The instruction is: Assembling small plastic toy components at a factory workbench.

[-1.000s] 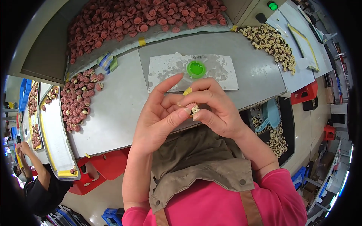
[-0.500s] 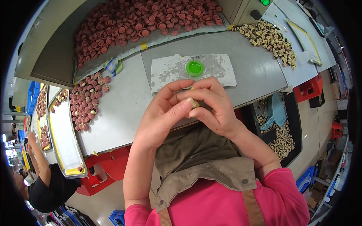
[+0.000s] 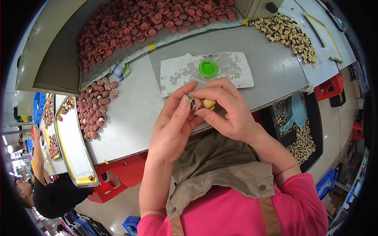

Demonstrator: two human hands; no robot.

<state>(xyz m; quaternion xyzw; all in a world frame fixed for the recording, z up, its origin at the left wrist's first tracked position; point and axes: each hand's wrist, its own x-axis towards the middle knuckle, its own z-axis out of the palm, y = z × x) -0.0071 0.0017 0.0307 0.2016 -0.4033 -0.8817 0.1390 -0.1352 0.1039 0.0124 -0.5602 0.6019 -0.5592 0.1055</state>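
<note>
Both hands meet above the near edge of the worktable. Between their fingertips is a small pink, bumpy, raspberry-shaped piece (image 3: 197,104) with a dark end. My left hand (image 3: 172,128) pinches it from the left with thumb and fingers. From the other side, the thumb and curled fingers of my right hand (image 3: 230,112) close on it. A yellow bit (image 3: 208,103) shows among the right fingers; whether it is a separate piece or a finger covering, I cannot tell. Just beyond lies a wet-spotted white board (image 3: 179,72) bearing a green round dish (image 3: 208,69).
Hollow red cups (image 3: 145,29) are heaped at the back. Raspberry-shaped pieces (image 3: 92,106) lie at the left beside a tray (image 3: 75,137). Cream-and-dark cubes (image 3: 289,33) are piled far right. Below right, a black bin (image 3: 315,153) holds a blue scoop (image 3: 296,112). A co-worker (image 3: 57,194) is at left.
My fingers have parted and turned, so the raspberry-shaped piece and the yellow bit now show. The view has shifted slightly. The co-worker at left has moved an arm.
</note>
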